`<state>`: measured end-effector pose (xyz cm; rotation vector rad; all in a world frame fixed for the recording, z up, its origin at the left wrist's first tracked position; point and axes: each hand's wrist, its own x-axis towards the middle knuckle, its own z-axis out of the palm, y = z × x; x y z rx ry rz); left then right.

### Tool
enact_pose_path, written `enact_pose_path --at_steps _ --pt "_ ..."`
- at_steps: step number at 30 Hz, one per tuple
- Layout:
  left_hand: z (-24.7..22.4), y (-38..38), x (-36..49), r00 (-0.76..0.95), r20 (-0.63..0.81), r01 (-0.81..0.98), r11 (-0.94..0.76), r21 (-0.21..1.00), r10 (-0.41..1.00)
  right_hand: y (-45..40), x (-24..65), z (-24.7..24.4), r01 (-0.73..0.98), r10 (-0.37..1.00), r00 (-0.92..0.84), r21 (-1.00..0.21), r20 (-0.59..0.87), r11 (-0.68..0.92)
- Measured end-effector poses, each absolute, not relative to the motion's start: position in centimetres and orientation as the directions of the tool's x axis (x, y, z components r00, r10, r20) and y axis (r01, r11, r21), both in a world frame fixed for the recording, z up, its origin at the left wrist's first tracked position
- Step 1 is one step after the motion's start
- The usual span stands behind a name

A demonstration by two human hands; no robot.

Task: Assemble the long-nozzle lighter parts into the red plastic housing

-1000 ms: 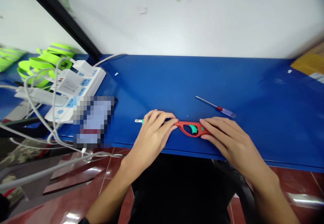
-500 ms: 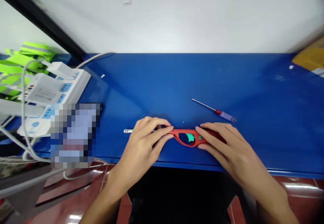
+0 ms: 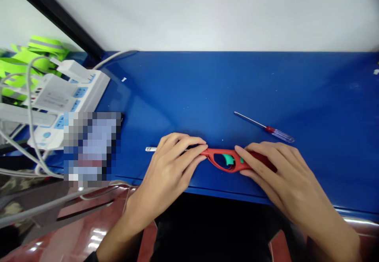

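Observation:
A red long-necked lighter (image 3: pixel 218 151) with a green trigger lies level near the front edge of the blue table. My left hand (image 3: pixel 174 163) pinches the front of its red body, and the metal tip sticks out to the left beyond the fingers. Around the right part of the body my right hand (image 3: pixel 275 167) is closed, fingers above and thumb below, hiding much of the handle. Behind the right hand lies a screwdriver (image 3: pixel 271 129) with a clear and red handle, untouched.
On the left of the blue table (image 3: pixel 189 84) are a white power strip (image 3: pixel 97 88) with plugs and cables, a phone (image 3: pixel 99 143) with a blurred screen, and bright yellow-green straps (image 3: pixel 44 49). A white wall (image 3: pixel 222 13) stands behind.
The view has shifted a little, so most things sit slightly higher and further right. Both hands keep the same hold on the lighter.

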<state>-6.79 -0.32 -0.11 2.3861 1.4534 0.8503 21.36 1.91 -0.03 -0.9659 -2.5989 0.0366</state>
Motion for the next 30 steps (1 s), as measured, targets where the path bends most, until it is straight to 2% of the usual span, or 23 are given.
enact_pose_path --at_steps 6,15,23,30 --pt "0.0 -0.4 -6.9 0.307 0.347 0.734 -0.453 0.507 0.886 1.7 21.0 -0.4 0.658 0.669 -0.673 -0.157 0.316 0.736" --pt "0.3 -0.5 -7.0 0.369 0.401 0.737 -0.527 0.423 0.838 1.9 21.4 -0.6 0.643 0.683 -0.659 -0.234 0.315 0.729" --pt "0.2 -0.1 -7.1 0.371 0.376 0.74 -0.515 0.433 0.849 2.2 22.0 -0.4 0.609 0.73 -0.66 -0.445 0.175 0.657" --pt "-0.2 0.1 -6.5 0.395 0.339 0.778 -0.507 0.37 0.854 2.4 22.1 -1.1 0.643 0.761 -0.617 -0.429 0.2 0.634"
